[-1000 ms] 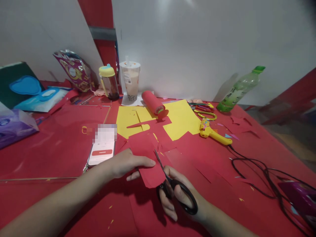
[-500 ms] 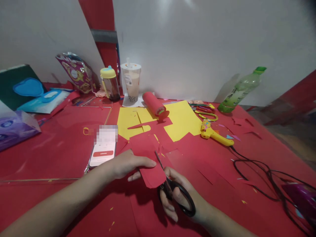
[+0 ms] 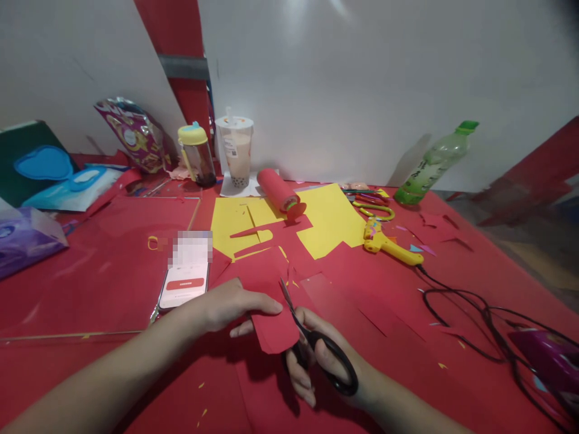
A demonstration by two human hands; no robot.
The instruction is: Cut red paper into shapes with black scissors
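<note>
My left hand (image 3: pixel 239 307) pinches a piece of red paper (image 3: pixel 275 330), thumb on top and fingers underneath. The paper's near end looks rounded. My right hand (image 3: pixel 319 352) grips black-handled scissors (image 3: pixel 341 367), with thumb and fingers through the loops. Their blades point away from me and lie along the right edge of the paper, slightly apart. Beyond my hands, yellow sheets (image 3: pixel 332 217) lie under red paper cut-outs. A red paper roll (image 3: pixel 277 190) rests on them, with a small red disc at its near end.
Left of my hands lies a lit phone (image 3: pixel 185 283). A yellow glue gun (image 3: pixel 391 248) trails a black cable on the right. Along the back stand a bubble tea cup (image 3: pixel 237 150), a yellow-lidded bottle (image 3: pixel 198 155) and a tilted green bottle (image 3: pixel 436 163). Paper scraps dot the red table.
The scissor blades have opened a little and shifted along the red paper's edge. The paper has turned slightly in my left hand. The whole view has shifted a little.
</note>
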